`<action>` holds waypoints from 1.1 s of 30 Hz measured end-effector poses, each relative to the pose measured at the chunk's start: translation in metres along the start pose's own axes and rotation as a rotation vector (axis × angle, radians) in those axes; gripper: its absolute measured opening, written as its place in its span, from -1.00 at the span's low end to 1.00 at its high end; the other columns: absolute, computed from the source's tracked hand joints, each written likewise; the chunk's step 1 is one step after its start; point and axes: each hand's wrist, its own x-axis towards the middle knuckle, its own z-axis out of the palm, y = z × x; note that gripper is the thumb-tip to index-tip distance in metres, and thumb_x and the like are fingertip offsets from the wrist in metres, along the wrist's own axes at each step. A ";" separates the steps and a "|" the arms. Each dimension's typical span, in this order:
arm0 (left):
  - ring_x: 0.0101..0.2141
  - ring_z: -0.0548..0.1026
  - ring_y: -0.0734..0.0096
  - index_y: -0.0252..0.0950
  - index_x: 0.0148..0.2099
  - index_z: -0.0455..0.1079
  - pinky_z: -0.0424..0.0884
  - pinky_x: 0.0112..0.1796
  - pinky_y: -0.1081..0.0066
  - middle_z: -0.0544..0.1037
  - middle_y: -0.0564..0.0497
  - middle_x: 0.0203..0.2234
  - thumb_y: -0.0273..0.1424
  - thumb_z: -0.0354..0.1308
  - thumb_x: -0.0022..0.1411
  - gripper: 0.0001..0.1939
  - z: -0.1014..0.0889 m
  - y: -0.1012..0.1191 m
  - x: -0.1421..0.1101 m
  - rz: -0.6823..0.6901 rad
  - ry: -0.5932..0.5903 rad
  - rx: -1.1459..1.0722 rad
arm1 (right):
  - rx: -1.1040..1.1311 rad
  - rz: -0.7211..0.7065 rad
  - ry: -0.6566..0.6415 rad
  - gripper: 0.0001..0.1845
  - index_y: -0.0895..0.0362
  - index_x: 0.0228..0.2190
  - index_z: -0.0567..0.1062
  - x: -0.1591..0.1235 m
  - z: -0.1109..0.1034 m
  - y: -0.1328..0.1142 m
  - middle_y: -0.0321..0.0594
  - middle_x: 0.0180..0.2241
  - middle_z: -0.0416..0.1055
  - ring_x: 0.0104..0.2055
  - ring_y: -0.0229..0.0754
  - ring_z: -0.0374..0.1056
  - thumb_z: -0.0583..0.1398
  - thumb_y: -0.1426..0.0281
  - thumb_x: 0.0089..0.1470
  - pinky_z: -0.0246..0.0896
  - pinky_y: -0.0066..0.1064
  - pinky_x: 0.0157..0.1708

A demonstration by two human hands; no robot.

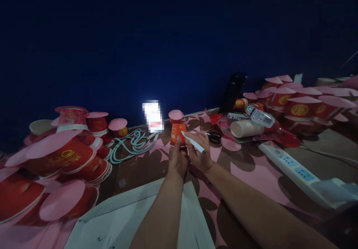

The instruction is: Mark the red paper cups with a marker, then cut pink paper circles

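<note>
My left hand (176, 158) grips a small red paper cup (177, 133) held upside down over the table's middle. My right hand (200, 152) is closed round a white pen-like stick (193, 142), its tip touching the cup's side. Both hands sit close together above pink paper with round holes cut out (248, 174). Black scissors (214, 137) lie just right of my right hand.
Piles of red cups with pink paper discs on them fill the left (69, 155) and the far right (299, 109). A coiled pale cable (134, 144), a glowing phone (153, 116), a stack of plain cups (246, 128), a white power strip (291, 165) and a white sheet (123, 219) lie about.
</note>
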 end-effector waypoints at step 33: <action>-0.25 0.50 0.41 -0.34 -0.19 0.44 0.31 -0.08 0.37 0.55 -0.05 -0.32 -0.29 0.24 0.05 -0.71 0.001 0.000 -0.001 0.037 -0.014 0.009 | -0.028 0.005 -0.012 -0.73 0.05 -0.12 0.42 0.001 -0.002 -0.001 -0.20 -0.16 0.50 -0.15 -0.13 0.38 0.09 0.45 0.13 0.10 -0.13 -0.01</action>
